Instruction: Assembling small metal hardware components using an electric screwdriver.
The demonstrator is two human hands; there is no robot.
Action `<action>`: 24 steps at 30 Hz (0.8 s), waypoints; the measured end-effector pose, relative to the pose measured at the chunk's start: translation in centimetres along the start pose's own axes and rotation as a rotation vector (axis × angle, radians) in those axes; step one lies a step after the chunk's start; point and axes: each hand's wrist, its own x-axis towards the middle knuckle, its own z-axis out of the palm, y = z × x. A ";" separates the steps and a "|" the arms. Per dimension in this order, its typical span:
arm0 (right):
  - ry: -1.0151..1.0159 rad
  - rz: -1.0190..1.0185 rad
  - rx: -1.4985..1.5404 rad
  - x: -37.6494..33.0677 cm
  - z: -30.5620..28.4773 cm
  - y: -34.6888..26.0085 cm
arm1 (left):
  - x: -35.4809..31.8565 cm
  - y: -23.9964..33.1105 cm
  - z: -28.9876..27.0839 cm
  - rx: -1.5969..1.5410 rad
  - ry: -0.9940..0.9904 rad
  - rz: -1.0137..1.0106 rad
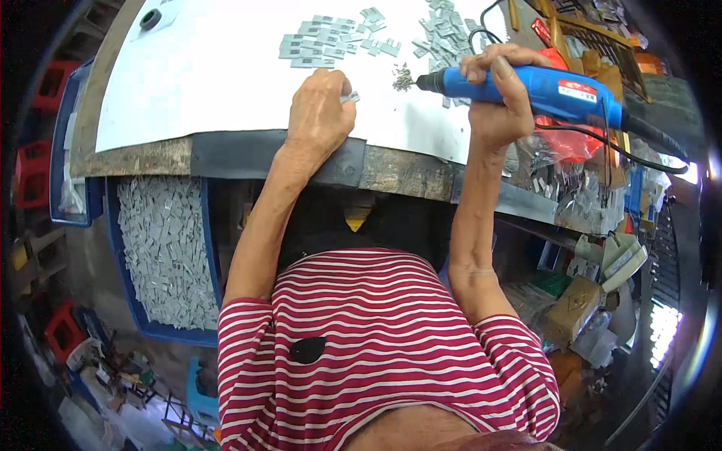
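Observation:
My right hand (pixel 498 94) is wrapped around a blue electric screwdriver (pixel 541 89), which lies level with its dark tip (pixel 423 81) pointing left over the white table top (pixel 218 75). A small heap of screws (pixel 404 77) lies just left of the tip. My left hand (pixel 320 113) rests near the table's front edge and pinches a small grey metal part (pixel 350 97) between its fingertips. That part is a short way left of the screwdriver tip, not touching it. Rows of similar grey parts (pixel 323 41) lie further back on the table.
A second pile of grey parts (pixel 444 26) sits at the back right. A blue crate (pixel 162 252) full of grey parts stands under the table at left. The black cord (pixel 658 139) runs right past red bags, boxes and clutter. A dark ring (pixel 150 19) lies far left.

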 end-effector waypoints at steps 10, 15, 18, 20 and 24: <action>0.110 0.005 -0.068 1.7 -1.0 3.5 | -2.2 0.8 -2.5 -0.324 0.131 0.018; 0.124 -0.055 -0.088 2.2 -0.6 4.7 | -6.4 -1.0 -7.0 -0.286 0.372 -0.211; 0.094 -0.062 -0.108 2.5 -0.4 5.6 | -9.7 -3.2 -10.1 -0.273 0.503 -0.350; 0.061 -0.103 0.081 2.7 -0.1 6.8 | -12.0 -5.5 -11.2 -0.259 0.607 -0.420; 0.104 -0.072 0.181 2.2 1.2 6.1 | -16.3 -9.4 -13.3 -0.207 0.766 -0.550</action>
